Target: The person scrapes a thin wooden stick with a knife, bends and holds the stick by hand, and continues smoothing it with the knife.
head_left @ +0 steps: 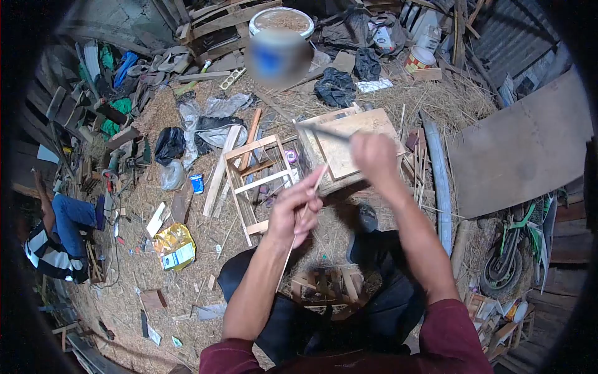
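My left hand (296,210) is closed around a thin wooden stick (285,268), which slants from above the fingers down past my wrist. My right hand (374,156), smeared by motion, grips a long knife (327,132) whose grey blade points left, above the stick's upper end. Below the blade lies a pale wooden board (358,140) on a low wooden stand. Just left of it, near my left hand, a small wooden frame (261,181) with crossbars rests on the ground.
A person (65,234) sits at the far left. Planks (224,165), a yellow bag (174,246) and a blue cup (197,183) lie on the straw-strewn floor. A white bucket (280,25) stands at the back. At right are a large sheet (523,143) and a motorbike wheel (503,268).
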`<state>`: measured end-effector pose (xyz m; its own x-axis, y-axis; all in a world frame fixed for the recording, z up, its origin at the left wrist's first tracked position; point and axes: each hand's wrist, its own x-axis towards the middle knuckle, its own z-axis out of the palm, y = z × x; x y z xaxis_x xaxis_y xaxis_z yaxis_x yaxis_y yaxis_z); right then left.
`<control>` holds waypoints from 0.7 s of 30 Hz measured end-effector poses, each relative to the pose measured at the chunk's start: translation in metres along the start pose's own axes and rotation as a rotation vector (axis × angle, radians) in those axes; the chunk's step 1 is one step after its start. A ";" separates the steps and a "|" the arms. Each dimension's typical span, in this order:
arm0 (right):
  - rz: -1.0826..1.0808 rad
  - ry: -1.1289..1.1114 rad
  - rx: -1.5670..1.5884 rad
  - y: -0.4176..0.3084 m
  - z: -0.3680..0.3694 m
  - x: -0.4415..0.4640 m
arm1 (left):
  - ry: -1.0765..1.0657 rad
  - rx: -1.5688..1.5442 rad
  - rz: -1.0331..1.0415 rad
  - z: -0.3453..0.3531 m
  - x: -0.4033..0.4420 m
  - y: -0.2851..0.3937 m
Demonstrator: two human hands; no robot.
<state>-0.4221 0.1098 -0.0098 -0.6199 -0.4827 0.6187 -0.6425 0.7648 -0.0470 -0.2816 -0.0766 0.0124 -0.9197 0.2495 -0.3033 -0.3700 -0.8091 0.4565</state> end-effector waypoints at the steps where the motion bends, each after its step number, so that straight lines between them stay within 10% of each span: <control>1: 0.250 -0.168 0.062 0.029 -0.002 0.003 | -0.018 0.045 -0.004 0.005 -0.007 0.001; 2: 0.507 -0.334 0.125 0.047 -0.005 0.003 | -0.036 0.095 -0.016 0.007 -0.010 0.003; 9: 0.332 -0.296 0.599 -0.048 -0.022 -0.003 | 0.081 -0.021 -0.006 0.000 0.022 0.001; 16: 0.085 -0.130 -0.051 0.007 0.023 -0.003 | 0.061 0.095 -0.012 0.006 0.007 -0.004; 21: 0.582 -0.335 0.568 0.019 -0.014 0.001 | 0.057 0.017 0.087 0.003 0.017 0.008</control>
<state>-0.4285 0.1297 0.0007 -0.9611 -0.2505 0.1163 -0.2551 0.6437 -0.7215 -0.3008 -0.0772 0.0136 -0.9396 0.1476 -0.3090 -0.2918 -0.8171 0.4972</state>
